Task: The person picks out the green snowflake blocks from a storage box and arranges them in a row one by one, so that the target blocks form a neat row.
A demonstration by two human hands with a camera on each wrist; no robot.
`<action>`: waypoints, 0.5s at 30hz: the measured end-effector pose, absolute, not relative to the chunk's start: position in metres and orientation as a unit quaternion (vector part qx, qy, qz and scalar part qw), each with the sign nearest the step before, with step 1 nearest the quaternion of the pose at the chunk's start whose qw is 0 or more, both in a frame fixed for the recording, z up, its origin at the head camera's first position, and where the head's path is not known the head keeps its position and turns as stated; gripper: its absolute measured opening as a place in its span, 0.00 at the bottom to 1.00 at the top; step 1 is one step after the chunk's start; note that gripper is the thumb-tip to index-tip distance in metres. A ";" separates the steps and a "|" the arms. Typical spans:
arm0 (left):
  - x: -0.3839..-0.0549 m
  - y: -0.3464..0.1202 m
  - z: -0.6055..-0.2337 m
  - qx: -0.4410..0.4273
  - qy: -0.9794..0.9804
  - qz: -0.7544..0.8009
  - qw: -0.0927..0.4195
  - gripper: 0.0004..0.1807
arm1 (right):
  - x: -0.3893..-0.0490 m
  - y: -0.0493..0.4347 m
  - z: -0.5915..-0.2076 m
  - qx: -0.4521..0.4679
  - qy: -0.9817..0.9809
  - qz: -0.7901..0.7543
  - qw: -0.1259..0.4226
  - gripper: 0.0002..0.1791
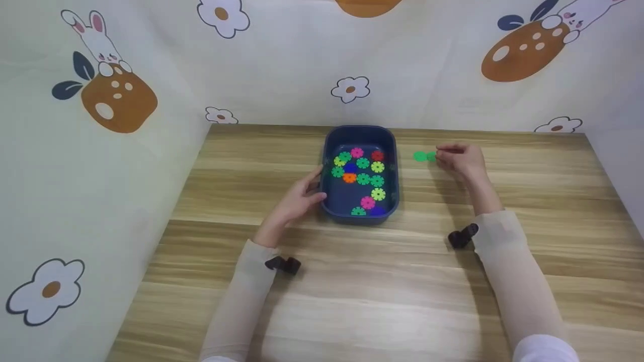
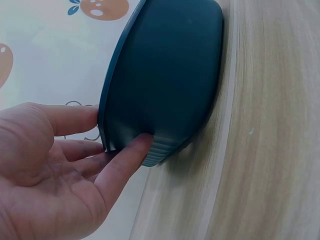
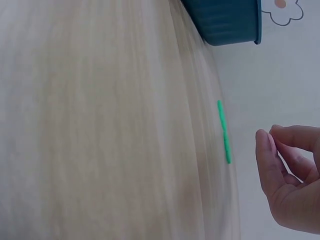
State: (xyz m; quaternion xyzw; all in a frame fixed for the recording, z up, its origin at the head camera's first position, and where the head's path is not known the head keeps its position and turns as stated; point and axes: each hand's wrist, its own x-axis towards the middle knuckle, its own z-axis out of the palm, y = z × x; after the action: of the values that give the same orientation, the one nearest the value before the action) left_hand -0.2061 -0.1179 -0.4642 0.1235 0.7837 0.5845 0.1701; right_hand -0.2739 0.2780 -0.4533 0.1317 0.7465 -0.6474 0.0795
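A dark blue plastic box [image 1: 352, 219] holds several notched snowflake discs in green, yellow, pink, red, orange and blue. At its left side my left hand [image 1: 297, 201] holds the wall. In the left wrist view the thumb [image 2: 127, 160] presses the outer face, while the other fingers reach the rim. To the right of the box, two green discs [image 1: 420, 156] lie in a row on the table. My right hand [image 1: 465, 163] is over their right end, overlapping it in the head view. The right wrist view shows its fingertips close together, apart from the discs, nothing visible between them.
The wood-grain table [image 1: 377, 281] meets a pale patterned cloth [image 1: 282, 65] behind the box and at both sides. A small black wrist camera [image 1: 284, 265] sits on the left sleeve, another black camera [image 1: 463, 236] on the right one.
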 end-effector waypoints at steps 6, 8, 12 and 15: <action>-0.207 -0.118 -0.465 0.125 0.779 0.592 0.166 0.39 | -0.271 0.272 -0.448 0.119 0.733 -0.664 0.082 0.20; -0.208 -0.118 -0.466 0.125 0.780 0.590 0.167 0.39 | -0.270 0.270 -0.447 0.113 0.737 -0.662 0.082 0.16; -0.207 -0.120 -0.466 0.127 0.782 0.587 0.167 0.42 | -0.269 0.264 -0.445 0.104 0.738 -0.662 0.082 0.14; -0.206 -0.121 -0.466 0.139 0.792 0.570 0.169 0.48 | -0.268 0.260 -0.443 0.092 0.743 -0.658 0.081 0.18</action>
State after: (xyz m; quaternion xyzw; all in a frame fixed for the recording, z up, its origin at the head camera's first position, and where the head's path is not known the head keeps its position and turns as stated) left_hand -0.2060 -0.1209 -0.4657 0.1386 0.7920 0.5701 0.1687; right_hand -0.2681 0.2604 -0.4433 0.0917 0.7433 -0.6576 0.0812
